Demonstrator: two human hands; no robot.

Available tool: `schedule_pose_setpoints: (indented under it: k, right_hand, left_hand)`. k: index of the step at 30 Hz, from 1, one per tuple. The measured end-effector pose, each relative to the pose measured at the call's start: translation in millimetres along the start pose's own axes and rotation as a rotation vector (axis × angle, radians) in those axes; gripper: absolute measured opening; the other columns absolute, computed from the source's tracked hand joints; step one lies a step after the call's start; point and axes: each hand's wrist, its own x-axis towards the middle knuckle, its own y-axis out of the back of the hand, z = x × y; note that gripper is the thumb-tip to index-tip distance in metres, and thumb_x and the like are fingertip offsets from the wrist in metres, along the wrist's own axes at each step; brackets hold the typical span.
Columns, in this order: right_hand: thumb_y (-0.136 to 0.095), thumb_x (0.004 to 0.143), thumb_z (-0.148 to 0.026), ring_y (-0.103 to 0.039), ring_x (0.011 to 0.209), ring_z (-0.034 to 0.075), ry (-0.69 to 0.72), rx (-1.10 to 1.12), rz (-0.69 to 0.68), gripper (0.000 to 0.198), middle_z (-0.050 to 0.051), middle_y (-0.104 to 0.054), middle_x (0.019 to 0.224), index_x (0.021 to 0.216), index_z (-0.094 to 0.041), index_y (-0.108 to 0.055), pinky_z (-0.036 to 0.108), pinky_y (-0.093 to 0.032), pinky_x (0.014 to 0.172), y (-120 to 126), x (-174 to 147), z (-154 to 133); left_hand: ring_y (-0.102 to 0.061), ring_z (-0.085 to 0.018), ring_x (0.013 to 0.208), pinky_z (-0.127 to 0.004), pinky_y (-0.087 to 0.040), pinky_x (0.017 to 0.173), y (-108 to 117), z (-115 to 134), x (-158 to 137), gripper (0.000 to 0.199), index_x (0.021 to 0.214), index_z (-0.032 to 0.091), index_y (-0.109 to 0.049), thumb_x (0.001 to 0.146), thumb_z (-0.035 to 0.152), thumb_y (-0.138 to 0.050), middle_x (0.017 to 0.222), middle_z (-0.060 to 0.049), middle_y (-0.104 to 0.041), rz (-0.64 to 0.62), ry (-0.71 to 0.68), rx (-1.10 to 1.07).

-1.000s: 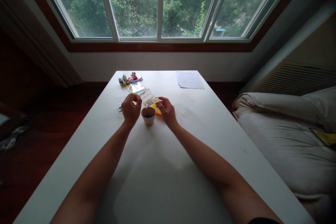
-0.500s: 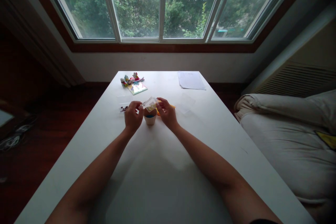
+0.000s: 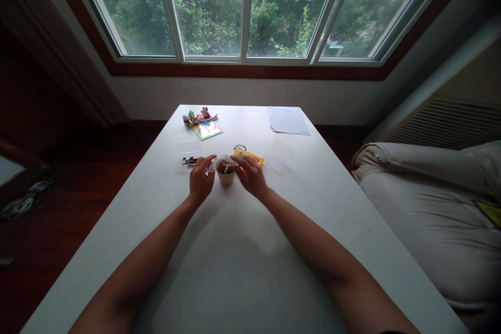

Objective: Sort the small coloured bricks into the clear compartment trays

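"So, with the paper cup (image 3: 226, 180) as the mark, what lies farthest left?"

"Small dark pieces (image 3: 190, 160), well left of the cup and slightly beyond it. Next comes your left hand (image 3: 201, 181), just left of the cup, thumb and fingers pinching one end of the clear plastic container (image 3: 222, 159)."

"And where is that container exactly?"

"Over the cup's mouth, slung between your two hands. Its long axis seems to run crosswise above the cup, though glare hides its exact tilt and whether it touches the rim. Pale pieces (image 3: 226, 168) show at the cup's mouth; you can't tell whether they are in the container or in the cup."

"Which hand sits nearer the cup?"

"Your right hand (image 3: 252, 176), by a little: its fingertips grip the container's other end, close by the cup's right rim."

"Anything farther right?"

"A yellow box (image 3: 252, 156), beyond and right of the cup, partly hidden by your right hand; contact there is unclear. Well right of the cup lies a clear plastic piece (image 3: 279, 155), faint against the white table (image 3: 305, 193)."
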Motion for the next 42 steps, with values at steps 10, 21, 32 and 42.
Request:
schedule_pose_setpoints:
  k: [10, 21, 32, 42]
  right_hand:
    - [-0.047, 0.101, -0.022, -0.061, 0.117, 0.024, 0.162, -0.072, 0.065, 0.037, 0.007, -0.066, 0.125, 0.137, -0.03, -0.056, 0.045, -0.054, 0.1, -1.3, -0.6, 0.3]
    - [-0.052, 0.1, -0.036, -0.069, 0.093, 0.02, -0.178, 0.08, 0.284, 0.027, 0.007, -0.071, 0.115, 0.122, -0.025, -0.062, 0.038, -0.06, 0.084, -6.3, 5.6, -6.9]
    - [-0.067, 0.087, -0.046, -0.07, 0.085, 0.018, -0.546, 0.676, 0.471, 0.034, 0.004, -0.073, 0.097, 0.111, -0.022, -0.057, 0.034, -0.061, 0.075, -6.1, 23.4, -10.0]
    - [-0.071, 0.083, -0.046, -0.067, 0.077, 0.015, -0.594, 0.801, 0.422, 0.035, 0.001, -0.069, 0.095, 0.106, -0.024, -0.058, 0.031, -0.061, 0.07, -5.8, 22.4, -19.2]
  left_hand:
    - [-0.058, -0.017, 0.083, -0.031, -0.049, 0.077, -4.0, -6.6, -4.2, 0.032, 0.123, 0.023, -0.064, 0.097, 0.018, -0.047, 0.1, -0.005, -0.062, 0.064, -0.053, -0.057]
    - [-0.063, -0.017, 0.091, -0.031, -0.054, 0.077, -10.5, -13.4, -6.2, 0.039, 0.133, 0.022, -0.054, 0.095, 0.03, -0.057, 0.106, -0.006, -0.066, 0.091, -0.051, -0.156]
    - [-0.062, -0.02, 0.1, -0.037, -0.056, 0.084, -9.2, -2.9, -6.2, 0.034, 0.132, 0.022, -0.051, 0.099, 0.03, -0.049, 0.11, -0.009, -0.063, 0.075, -0.171, -0.114]
    - [-0.039, -0.029, 0.141, -0.05, -0.042, 0.111, -6.2, 8.8, -16.2, 0.037, 0.135, 0.024, -0.049, 0.099, 0.031, -0.048, 0.153, -0.015, -0.037, 0.048, -0.36, 0.023]
